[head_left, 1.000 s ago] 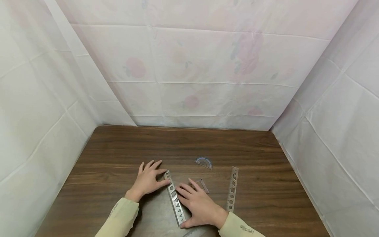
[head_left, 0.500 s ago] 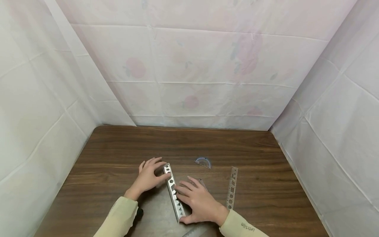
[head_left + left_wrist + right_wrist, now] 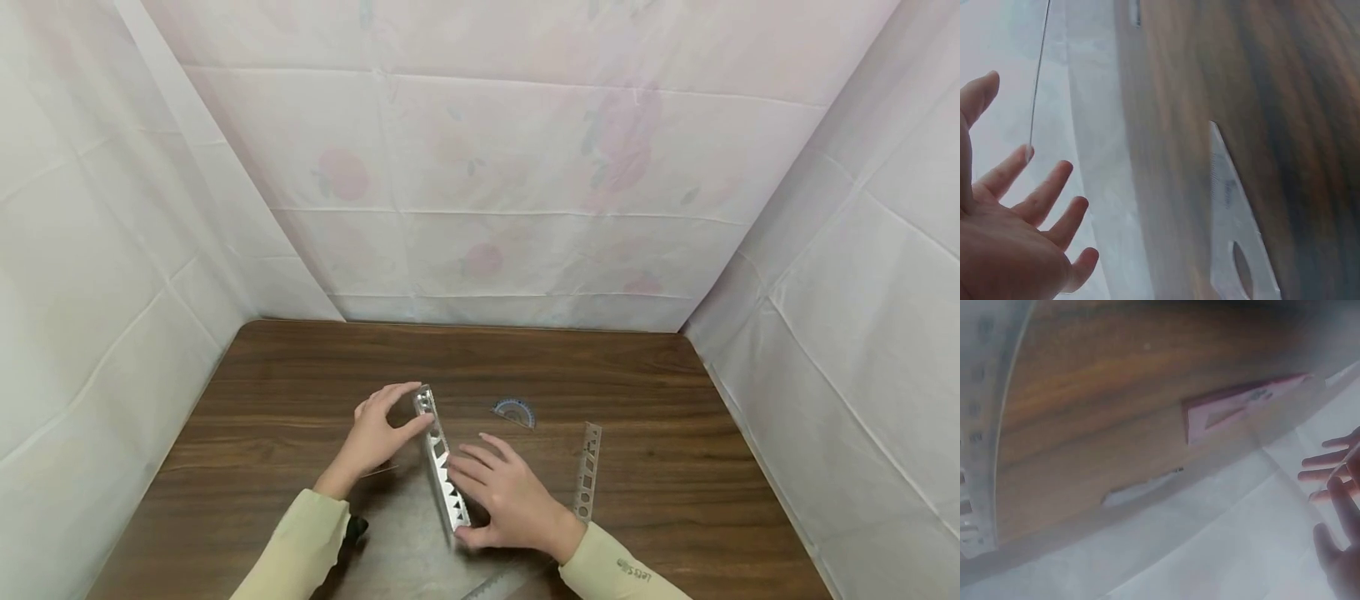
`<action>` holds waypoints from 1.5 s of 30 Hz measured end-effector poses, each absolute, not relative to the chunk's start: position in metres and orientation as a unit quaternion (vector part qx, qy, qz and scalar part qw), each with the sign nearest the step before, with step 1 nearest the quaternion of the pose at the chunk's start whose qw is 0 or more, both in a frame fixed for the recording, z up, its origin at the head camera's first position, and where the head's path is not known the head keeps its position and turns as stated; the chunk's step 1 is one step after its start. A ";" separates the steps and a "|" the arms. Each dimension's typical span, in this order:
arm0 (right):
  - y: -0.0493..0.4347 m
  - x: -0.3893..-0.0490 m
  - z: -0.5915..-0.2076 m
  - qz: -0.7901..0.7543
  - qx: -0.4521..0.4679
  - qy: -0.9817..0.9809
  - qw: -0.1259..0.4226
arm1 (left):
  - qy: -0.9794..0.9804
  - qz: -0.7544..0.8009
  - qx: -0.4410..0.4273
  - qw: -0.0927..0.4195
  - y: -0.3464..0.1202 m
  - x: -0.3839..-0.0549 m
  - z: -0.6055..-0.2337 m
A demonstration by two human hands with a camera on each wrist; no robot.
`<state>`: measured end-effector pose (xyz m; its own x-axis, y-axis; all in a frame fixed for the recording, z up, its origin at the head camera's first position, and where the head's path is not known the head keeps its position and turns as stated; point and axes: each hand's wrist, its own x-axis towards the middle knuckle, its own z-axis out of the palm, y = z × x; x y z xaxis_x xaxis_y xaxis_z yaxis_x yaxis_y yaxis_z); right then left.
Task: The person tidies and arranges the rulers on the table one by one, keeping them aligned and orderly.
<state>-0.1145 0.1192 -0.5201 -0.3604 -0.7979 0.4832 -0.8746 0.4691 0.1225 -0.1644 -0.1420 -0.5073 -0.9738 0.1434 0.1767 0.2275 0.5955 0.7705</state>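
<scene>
A clear stencil ruler point(image 3: 444, 475) with cut-out shapes hangs tilted above the table between both hands. My left hand point(image 3: 372, 437) pinches its far end, thumb near the cut-outs and index finger at the tip. With thumb and fingers, my right hand point(image 3: 510, 504) holds its near end and right edge. Seen from the left wrist, the ruler point(image 3: 1036, 81) is a thin line meeting the index fingertip. A clear set square point(image 3: 1235, 212) lies on the table below the left hand. The right wrist view has a pinkish set square point(image 3: 1235, 409), hidden under the right hand in the head view.
A protractor point(image 3: 515, 412) lies farther back on the wooden table point(image 3: 300, 375). Another stencil ruler point(image 3: 588, 471) lies to the right. Part of a clear measuring piece point(image 3: 495, 585) shows at the bottom edge. White cloth point(image 3: 480, 167) encloses the table's back and sides.
Both hands have lifted the ruler off the table, its far end moving up and away. The set square edge beneath the left hand has come into view.
</scene>
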 end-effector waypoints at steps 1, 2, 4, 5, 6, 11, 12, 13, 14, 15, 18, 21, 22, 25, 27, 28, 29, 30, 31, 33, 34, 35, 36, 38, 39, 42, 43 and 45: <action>0.119 -0.116 -0.518 0.080 0.509 -0.819 0.251 | -0.887 -0.448 -0.100 0.048 -0.142 -0.165 -0.505; 0.119 -0.117 -0.517 0.082 0.510 -0.817 0.256 | -0.882 -0.460 -0.096 0.045 -0.141 -0.165 -0.503; 0.120 -0.118 -0.513 0.090 0.509 -0.815 0.262 | -0.870 -0.483 -0.089 0.041 -0.140 -0.166 -0.499; 0.120 -0.119 -0.511 0.093 0.508 -0.815 0.265 | -0.865 -0.492 -0.087 0.040 -0.140 -0.166 -0.497; 0.120 -0.119 -0.510 0.098 0.506 -0.814 0.267 | -0.860 -0.502 -0.084 0.039 -0.139 -0.167 -0.496; 0.120 -0.120 -0.507 0.124 0.494 -0.816 0.273 | -0.833 -0.544 -0.094 0.043 -0.138 -0.168 -0.490; 0.120 -0.120 -0.508 0.130 0.492 -0.816 0.275 | -0.827 -0.553 -0.097 0.044 -0.138 -0.169 -0.489; 0.119 -0.120 -0.508 0.136 0.489 -0.816 0.276 | -0.821 -0.561 -0.101 0.043 -0.138 -0.169 -0.489; 0.119 -0.120 -0.509 0.141 0.486 -0.817 0.278 | -0.815 -0.569 -0.103 0.044 -0.138 -0.169 -0.488; 0.118 -0.120 -0.510 0.147 0.483 -0.817 0.279 | -0.810 -0.576 -0.103 0.044 -0.138 -0.170 -0.488; 0.116 -0.120 -0.511 0.159 0.475 -0.816 0.289 | -0.794 -0.598 -0.103 0.041 -0.138 -0.171 -0.485; 0.113 -0.120 -0.511 0.167 0.471 -0.813 0.300 | -0.779 -0.618 -0.097 0.038 -0.137 -0.173 -0.482; 0.112 -0.121 -0.510 0.170 0.471 -0.811 0.303 | -0.774 -0.624 -0.095 0.037 -0.136 -0.173 -0.481; 0.108 -0.121 -0.508 0.178 0.469 -0.808 0.310 | -0.766 -0.636 -0.081 0.041 -0.134 -0.174 -0.476; 0.106 -0.121 -0.506 0.186 0.466 -0.807 0.311 | -0.759 -0.645 -0.070 0.046 -0.132 -0.174 -0.473; 0.104 -0.122 -0.505 0.189 0.465 -0.807 0.312 | -0.757 -0.648 -0.065 0.049 -0.132 -0.174 -0.471; 0.103 -0.122 -0.504 0.191 0.463 -0.807 0.313 | -0.754 -0.652 -0.060 0.053 -0.131 -0.174 -0.469; 0.102 -0.122 -0.503 0.194 0.461 -0.808 0.313 | -0.751 -0.656 -0.055 0.058 -0.131 -0.175 -0.467; 0.101 -0.123 -0.502 0.196 0.459 -0.808 0.313 | -0.749 -0.657 -0.053 0.062 -0.131 -0.175 -0.466; 0.098 -0.125 -0.500 0.197 0.455 -0.809 0.316 | -0.747 -0.659 -0.054 0.068 -0.131 -0.176 -0.463; 0.097 -0.126 -0.499 0.196 0.454 -0.810 0.317 | -0.748 -0.658 -0.054 0.071 -0.131 -0.177 -0.462; 0.095 -0.128 -0.499 0.194 0.452 -0.810 0.318 | -0.748 -0.657 -0.056 0.075 -0.132 -0.177 -0.461; 0.093 -0.130 -0.498 0.193 0.451 -0.811 0.319 | -0.750 -0.655 -0.057 0.077 -0.132 -0.178 -0.459; 0.089 -0.133 -0.497 0.190 0.450 -0.811 0.322 | -0.754 -0.649 -0.059 0.080 -0.135 -0.180 -0.457; 0.087 -0.135 -0.497 0.188 0.449 -0.811 0.323 | -0.757 -0.645 -0.059 0.082 -0.136 -0.182 -0.457; 0.081 -0.142 -0.496 0.186 0.447 -0.812 0.327 | -0.770 -0.630 -0.059 0.083 -0.142 -0.186 -0.455; 0.078 -0.145 -0.495 0.186 0.445 -0.812 0.327 | -0.774 -0.625 -0.060 0.081 -0.144 -0.188 -0.455; 0.074 -0.149 -0.493 0.186 0.440 -0.816 0.326 | -0.781 -0.617 -0.063 0.072 -0.148 -0.193 -0.454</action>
<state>-0.1494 0.0742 -0.4931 -0.4010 -0.5963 0.6954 -0.8390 0.5439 -0.0174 -0.1930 -0.1476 -0.4543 -0.9817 0.0090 0.1901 0.1870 0.2314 0.9547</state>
